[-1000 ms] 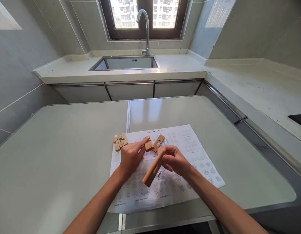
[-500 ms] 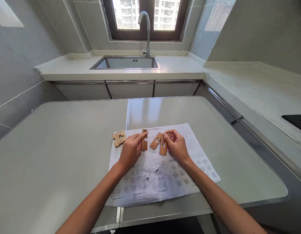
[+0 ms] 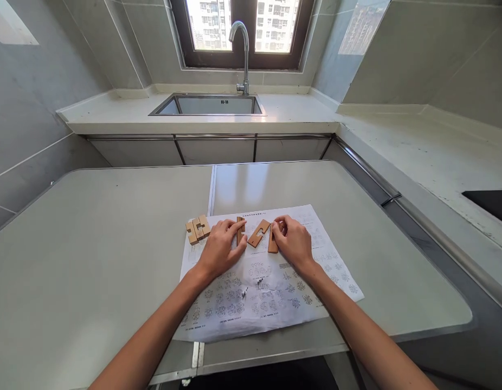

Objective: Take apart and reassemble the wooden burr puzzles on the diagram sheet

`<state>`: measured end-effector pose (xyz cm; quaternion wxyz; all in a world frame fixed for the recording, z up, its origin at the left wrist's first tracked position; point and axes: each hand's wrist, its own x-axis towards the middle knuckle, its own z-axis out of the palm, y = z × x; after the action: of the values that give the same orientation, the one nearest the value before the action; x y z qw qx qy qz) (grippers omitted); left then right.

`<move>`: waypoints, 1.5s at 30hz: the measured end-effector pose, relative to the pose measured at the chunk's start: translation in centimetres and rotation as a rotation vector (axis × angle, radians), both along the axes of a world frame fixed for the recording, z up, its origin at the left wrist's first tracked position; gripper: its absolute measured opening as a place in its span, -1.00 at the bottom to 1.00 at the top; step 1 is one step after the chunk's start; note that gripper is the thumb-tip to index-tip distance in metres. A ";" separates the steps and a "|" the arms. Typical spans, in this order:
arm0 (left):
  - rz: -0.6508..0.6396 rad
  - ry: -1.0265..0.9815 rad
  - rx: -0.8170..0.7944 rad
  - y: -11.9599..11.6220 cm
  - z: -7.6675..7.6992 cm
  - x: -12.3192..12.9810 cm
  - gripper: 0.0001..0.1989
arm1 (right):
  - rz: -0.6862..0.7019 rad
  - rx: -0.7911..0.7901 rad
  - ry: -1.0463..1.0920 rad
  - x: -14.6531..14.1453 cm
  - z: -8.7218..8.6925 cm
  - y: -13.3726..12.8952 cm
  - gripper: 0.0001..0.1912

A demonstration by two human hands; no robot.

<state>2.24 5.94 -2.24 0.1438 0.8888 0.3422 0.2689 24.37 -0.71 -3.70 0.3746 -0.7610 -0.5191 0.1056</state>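
Observation:
Several notched wooden pieces lie across the upper part of a printed paper sheet [image 3: 271, 271]. My left hand [image 3: 221, 245] has its thumb and fingers on an upright notched piece [image 3: 240, 227], partly hidden by them. Just right of it a slanted notched piece [image 3: 257, 234] lies flat, touched by neither hand. The fingers of my right hand [image 3: 291, 238] are closed on another wooden piece [image 3: 272, 244], mostly covered by the hand. Left of my left hand, a group of lighter notched pieces [image 3: 197, 229] sits at the sheet's upper left corner.
The sheet rests on a pale folding table [image 3: 113, 244] with a metal seam. Beyond it are a counter with a sink [image 3: 210, 104] and a tall faucet [image 3: 245, 59] under a window. A counter [image 3: 438, 146] runs along the right, bearing a black object [image 3: 490, 205].
My left thumb has come down across the lower part of its piece. The piece at my right hand has shifted slightly and is more covered, leaving a gap beside the slanted piece.

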 end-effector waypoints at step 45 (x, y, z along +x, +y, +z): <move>-0.179 0.085 -0.071 -0.1 0.4 -0.3 -0.04 | 0.483 0.112 0.279 -2.6 0.7 -0.2 -0.71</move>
<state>1.90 5.84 -1.81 0.1841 0.9208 0.2763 0.2049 21.80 -0.92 -3.01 0.4480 -0.5713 -0.6338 0.2668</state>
